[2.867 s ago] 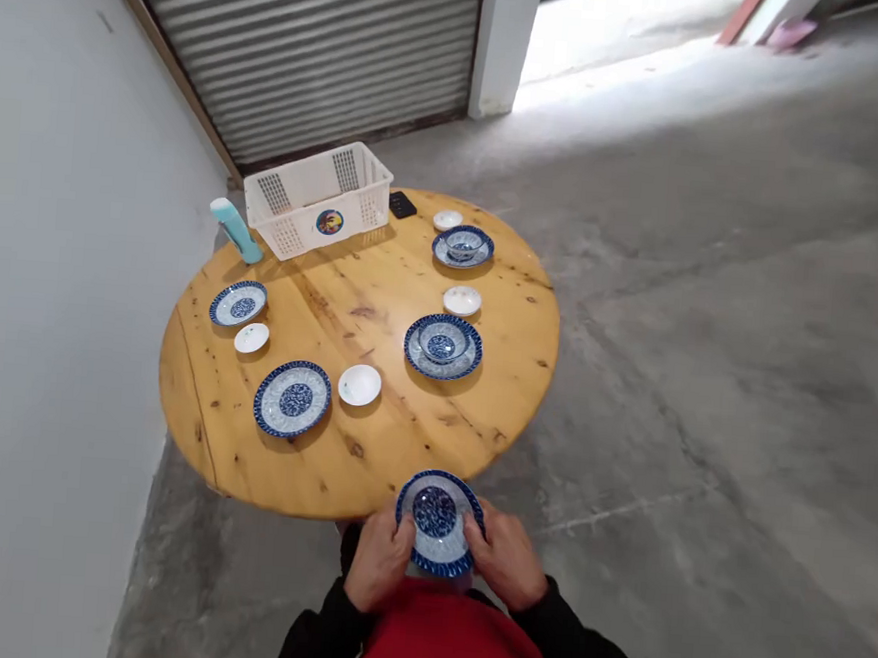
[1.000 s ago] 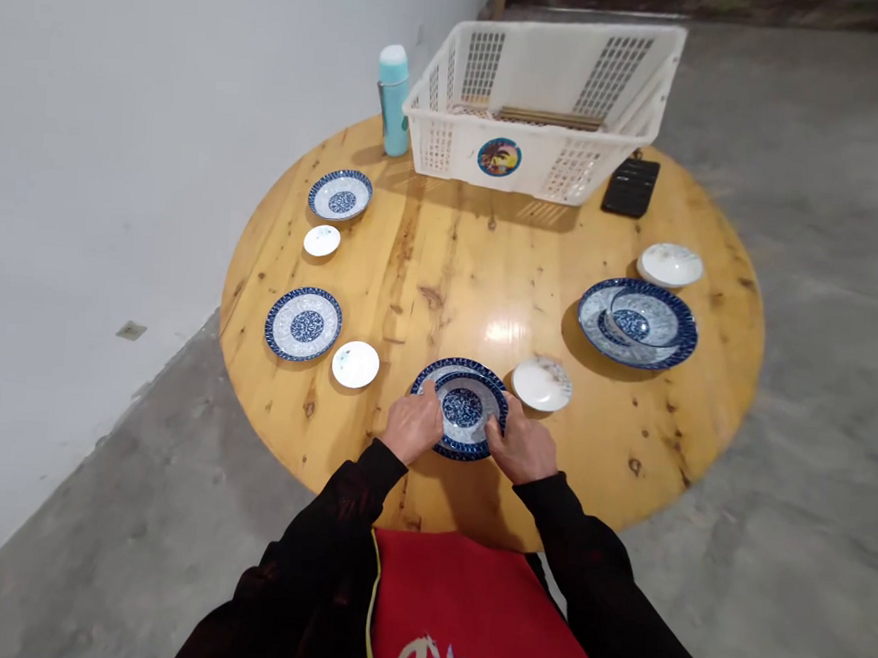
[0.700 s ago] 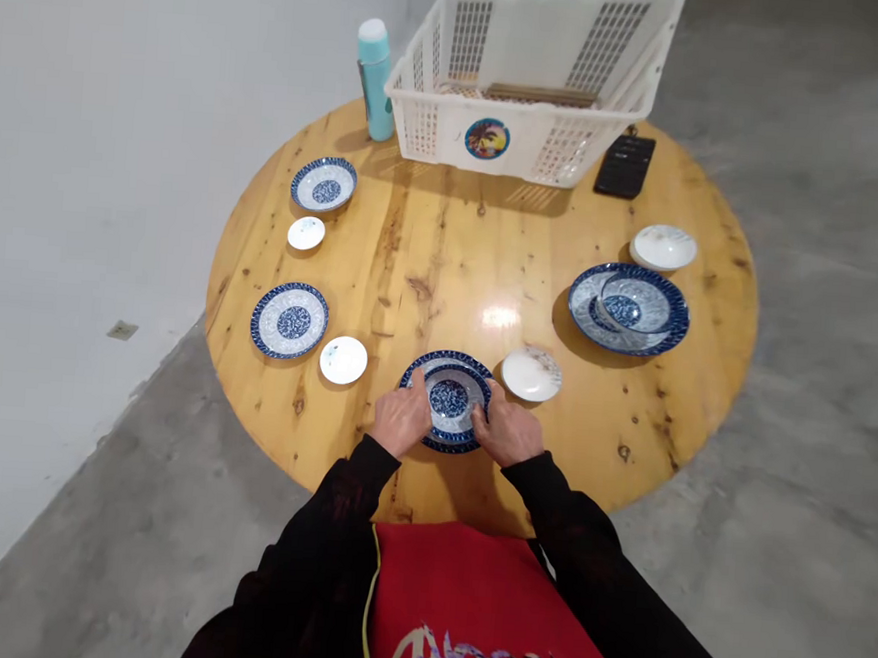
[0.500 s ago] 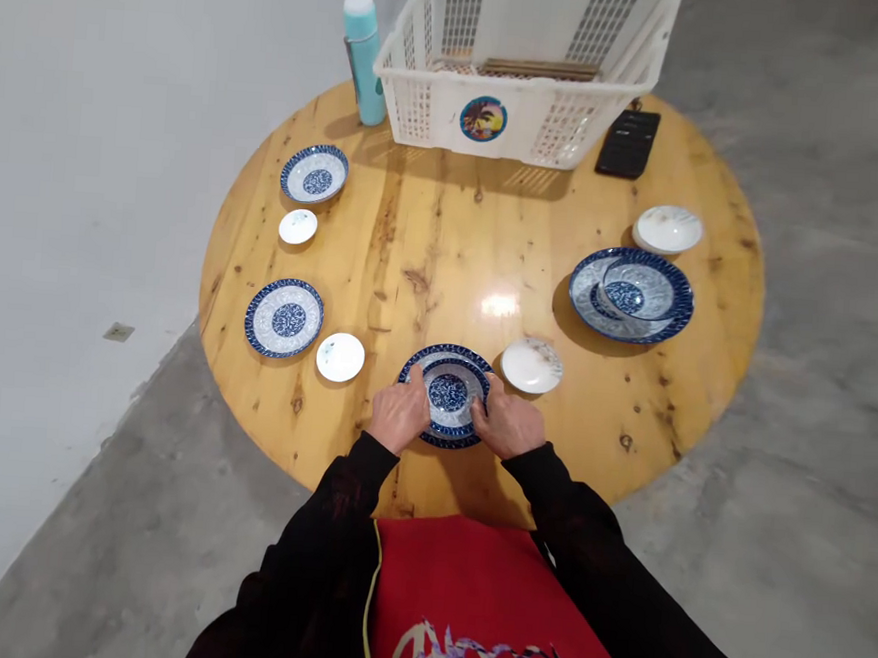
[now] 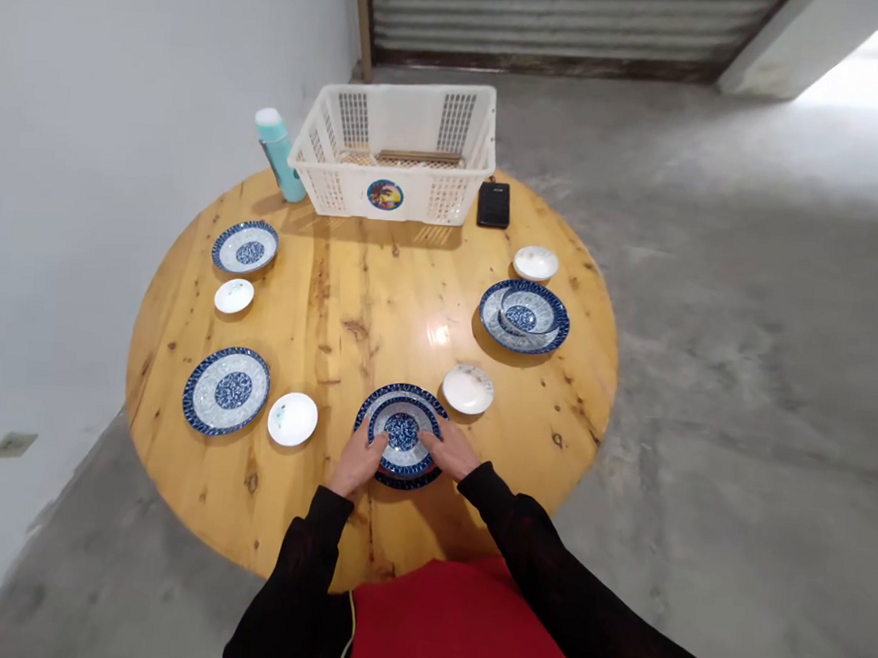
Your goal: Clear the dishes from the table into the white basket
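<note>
Both of my hands hold a stack of blue-and-white bowls that rests inside a blue-rimmed plate near the front edge of the round wooden table. My left hand grips the stack's left rim. On the right rim, my right hand has its fingers curled. A small white saucer lies just right of the plate, and another white saucer lies to its left.
A plate with a bowl in it and a white saucer sit at the right. Two bare blue plates and a saucer lie at the left. A white basket, teal flask and black device stand at the back.
I carried the bowls from in front of my body onto the plate. Since then my hands have stayed on the stack; the view has pulled back and tilted up.
</note>
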Demonstrator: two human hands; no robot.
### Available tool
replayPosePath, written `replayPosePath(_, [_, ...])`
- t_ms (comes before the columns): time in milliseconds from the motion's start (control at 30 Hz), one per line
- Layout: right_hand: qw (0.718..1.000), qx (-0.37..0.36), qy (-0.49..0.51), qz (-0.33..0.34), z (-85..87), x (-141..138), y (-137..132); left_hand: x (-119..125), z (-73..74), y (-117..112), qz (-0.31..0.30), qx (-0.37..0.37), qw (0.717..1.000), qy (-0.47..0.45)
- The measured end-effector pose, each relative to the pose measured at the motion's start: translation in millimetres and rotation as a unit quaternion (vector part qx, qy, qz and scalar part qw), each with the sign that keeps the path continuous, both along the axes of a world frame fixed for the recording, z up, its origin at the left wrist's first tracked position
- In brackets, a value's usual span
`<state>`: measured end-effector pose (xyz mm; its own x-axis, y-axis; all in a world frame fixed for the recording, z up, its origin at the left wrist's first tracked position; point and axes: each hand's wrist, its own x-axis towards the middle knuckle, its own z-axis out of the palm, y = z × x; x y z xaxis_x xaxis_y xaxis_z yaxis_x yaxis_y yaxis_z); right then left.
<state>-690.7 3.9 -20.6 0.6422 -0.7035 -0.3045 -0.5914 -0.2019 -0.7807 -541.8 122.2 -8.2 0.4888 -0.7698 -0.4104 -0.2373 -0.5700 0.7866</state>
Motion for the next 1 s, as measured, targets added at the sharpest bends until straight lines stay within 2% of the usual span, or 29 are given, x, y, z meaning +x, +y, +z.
replayPosePath(100, [1.0,-0.016,-0.017,-0.022,2.2,-2.8,7.7,-2.5,-3.2,4.4,0.014,-0.034,0.999,0.027])
replayPosePath(233, [0.994,-0.017,-0.087,-0.063,6.6,-22.9,25.7,-12.1,8.2,13.0,-0.01,-0.049,0.999,0.009])
replayPosePath(333, [0.987,-0.021,-0.111,-0.11,4.7,-45.9,44.5,-25.4,19.3,19.7,-0.051,-0.046,0.998,-0.004])
replayPosePath(500, [0.977,-0.004,-0.095,-0.189,-3.0,-83.6,81.0,-53.0,33.7,34.2,-0.146,-0.029,0.989,-0.011])
replayPosePath(633, [0.967,0.011,-0.119,-0.223,-7.2,-108.2,97.9,-76.4,43.5,41.5,-0.183,0.0,0.983,-0.015])
replayPosePath(733, [0.965,0.025,-0.132,-0.226,-7.6,-128.4,95.5,-98.3,49.6,38.0,-0.192,-0.006,0.981,-0.021])
replayPosePath(833, [0.966,0.027,-0.125,-0.226,-3.3,-158.0,81.7,-129.6,54.0,25.7,-0.194,-0.038,0.98,-0.031])
replayPosePath(1000, [0.97,0.007,-0.107,-0.217,6.5,-241.9,48.0,-212.2,54.7,-8.0,-0.186,-0.043,0.981,-0.02])
